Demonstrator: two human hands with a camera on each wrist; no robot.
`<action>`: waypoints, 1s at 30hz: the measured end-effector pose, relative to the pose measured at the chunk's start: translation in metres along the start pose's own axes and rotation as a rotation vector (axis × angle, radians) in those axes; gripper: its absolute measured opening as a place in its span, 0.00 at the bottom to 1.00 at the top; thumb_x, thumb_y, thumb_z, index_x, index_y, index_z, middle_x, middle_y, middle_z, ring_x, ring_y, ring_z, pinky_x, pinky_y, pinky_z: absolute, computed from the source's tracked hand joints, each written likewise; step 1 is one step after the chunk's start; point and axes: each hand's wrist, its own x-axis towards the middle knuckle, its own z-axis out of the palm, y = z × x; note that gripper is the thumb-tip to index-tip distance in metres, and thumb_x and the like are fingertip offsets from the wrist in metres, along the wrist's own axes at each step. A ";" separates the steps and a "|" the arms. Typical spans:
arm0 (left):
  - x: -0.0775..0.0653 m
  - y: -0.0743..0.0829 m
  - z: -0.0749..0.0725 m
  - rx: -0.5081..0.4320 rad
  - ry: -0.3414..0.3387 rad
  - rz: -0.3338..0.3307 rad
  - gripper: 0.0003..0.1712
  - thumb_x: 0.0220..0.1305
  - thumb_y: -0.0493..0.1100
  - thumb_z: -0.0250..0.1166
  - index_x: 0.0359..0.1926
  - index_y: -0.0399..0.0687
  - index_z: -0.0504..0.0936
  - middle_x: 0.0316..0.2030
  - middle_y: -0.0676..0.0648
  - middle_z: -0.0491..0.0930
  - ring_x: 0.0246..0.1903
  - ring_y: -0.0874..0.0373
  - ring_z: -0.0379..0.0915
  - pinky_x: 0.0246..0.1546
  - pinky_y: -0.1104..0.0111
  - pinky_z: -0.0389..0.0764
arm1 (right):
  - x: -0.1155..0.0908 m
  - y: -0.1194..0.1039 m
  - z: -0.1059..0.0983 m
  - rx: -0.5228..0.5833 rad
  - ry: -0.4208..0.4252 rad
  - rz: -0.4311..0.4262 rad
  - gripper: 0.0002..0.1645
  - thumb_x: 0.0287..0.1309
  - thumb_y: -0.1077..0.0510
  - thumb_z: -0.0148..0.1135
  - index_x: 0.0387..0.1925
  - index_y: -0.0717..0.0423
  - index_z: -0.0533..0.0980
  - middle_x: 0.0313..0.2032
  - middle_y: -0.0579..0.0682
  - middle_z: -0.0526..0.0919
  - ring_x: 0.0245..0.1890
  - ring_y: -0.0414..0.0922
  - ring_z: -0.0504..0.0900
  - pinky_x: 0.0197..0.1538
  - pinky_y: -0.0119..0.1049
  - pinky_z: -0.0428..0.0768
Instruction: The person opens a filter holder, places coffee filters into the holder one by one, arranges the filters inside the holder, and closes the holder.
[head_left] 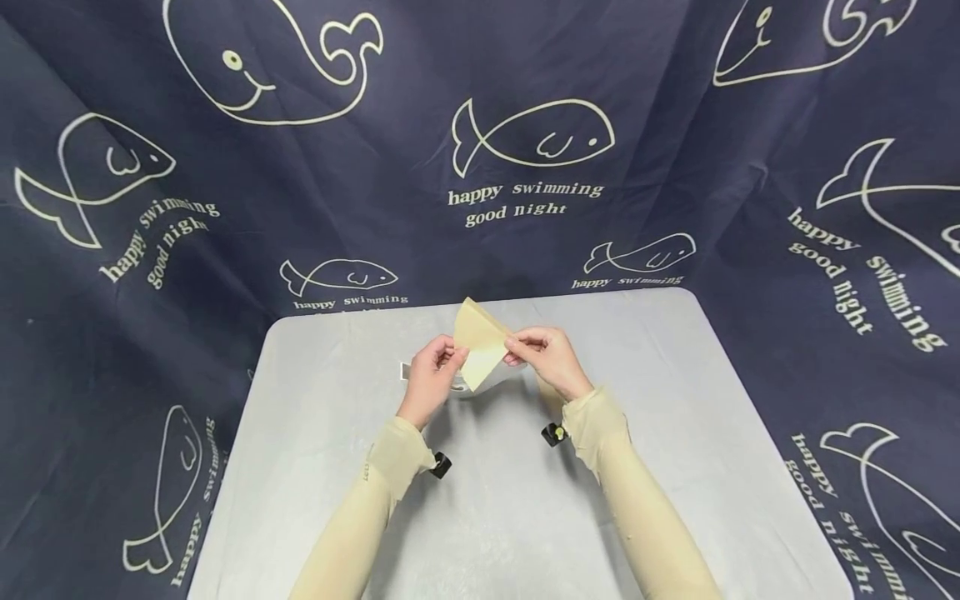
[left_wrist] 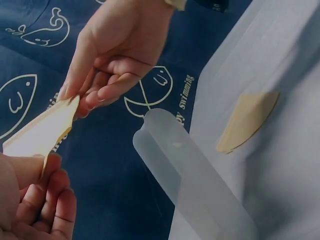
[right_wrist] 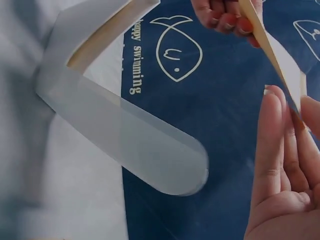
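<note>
A tan cone-shaped paper coffee filter [head_left: 483, 337] is held up above the far part of the table, fanned toward the curtain. My left hand [head_left: 435, 371] pinches its left edge between thumb and fingers. On the opposite edge, my right hand [head_left: 551, 358] grips it the same way. The left wrist view shows the filter [left_wrist: 45, 127] stretched between both hands, lit brightly from behind. Below the hands stands a translucent plastic holder [right_wrist: 135, 135] with rounded ends, and a tan strip of paper [right_wrist: 102, 37] shows inside it.
Another tan filter [left_wrist: 250, 120] lies on the grey-white table [head_left: 495, 517], partly covered by my right wrist in the head view. A dark blue curtain [head_left: 420, 167] with fish drawings rises behind the table and along both sides. Black wrist devices [head_left: 441, 465] hang at the sleeves.
</note>
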 end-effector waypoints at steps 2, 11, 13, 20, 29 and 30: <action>0.002 0.000 0.001 -0.004 0.015 0.005 0.08 0.72 0.41 0.67 0.38 0.40 0.82 0.30 0.46 0.83 0.30 0.63 0.75 0.34 0.75 0.75 | -0.001 0.006 -0.001 0.058 0.010 -0.019 0.15 0.69 0.68 0.63 0.44 0.83 0.79 0.28 0.48 0.89 0.27 0.38 0.89 0.38 0.35 0.89; -0.007 0.018 0.009 -0.042 0.050 -0.053 0.07 0.72 0.37 0.65 0.39 0.34 0.82 0.33 0.37 0.83 0.32 0.54 0.75 0.33 0.77 0.73 | -0.010 0.024 0.004 0.143 -0.009 -0.083 0.15 0.70 0.68 0.60 0.42 0.85 0.76 0.28 0.50 0.90 0.29 0.40 0.90 0.38 0.38 0.90; -0.010 0.023 0.011 -0.047 0.042 -0.075 0.06 0.72 0.35 0.65 0.40 0.32 0.81 0.34 0.35 0.83 0.32 0.53 0.75 0.33 0.77 0.72 | -0.011 0.024 0.006 0.105 0.007 -0.105 0.14 0.69 0.70 0.61 0.39 0.85 0.76 0.26 0.52 0.89 0.27 0.39 0.89 0.37 0.38 0.89; -0.003 -0.001 0.006 -0.053 0.004 -0.100 0.11 0.72 0.37 0.66 0.50 0.34 0.82 0.42 0.35 0.85 0.36 0.64 0.76 0.41 0.76 0.76 | -0.012 0.024 0.004 -0.006 0.033 -0.070 0.11 0.66 0.69 0.65 0.38 0.81 0.79 0.25 0.59 0.88 0.24 0.39 0.88 0.36 0.42 0.90; 0.007 -0.001 -0.012 -0.052 0.004 -0.046 0.13 0.71 0.40 0.68 0.52 0.39 0.83 0.43 0.39 0.86 0.40 0.62 0.78 0.46 0.74 0.78 | -0.006 0.020 0.001 -0.180 -0.037 -0.065 0.07 0.65 0.67 0.68 0.34 0.71 0.83 0.26 0.61 0.88 0.24 0.46 0.90 0.35 0.47 0.89; 0.007 -0.001 -0.013 -0.041 0.005 -0.040 0.12 0.71 0.39 0.68 0.51 0.39 0.84 0.41 0.39 0.86 0.39 0.62 0.78 0.45 0.74 0.78 | -0.005 0.020 0.001 -0.189 -0.045 -0.065 0.07 0.65 0.67 0.68 0.34 0.71 0.83 0.26 0.62 0.88 0.24 0.45 0.89 0.36 0.48 0.89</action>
